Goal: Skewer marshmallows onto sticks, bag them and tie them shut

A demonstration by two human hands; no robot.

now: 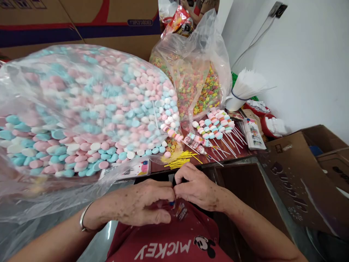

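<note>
My left hand (141,205) and my right hand (197,189) meet close to my chest, fingers pinched together on a small clear candy packet (178,210) with a printed label. Both hands are closed on it. Just beyond them on the table lie yellow twist ties (181,160) and a row of finished marshmallow skewers (215,127) on white sticks. A few wrapped skewers (195,142) lie beside them. A big clear bag of pink, blue and white marshmallows (81,116) fills the left.
A clear bag of coloured cereal rings (196,87) stands behind the skewers. A bundle of white sticks (245,89) and packets of printed sleeves (253,133) sit at the right. An open cardboard box (300,174) is at the right; larger cartons (81,22) stand at the back.
</note>
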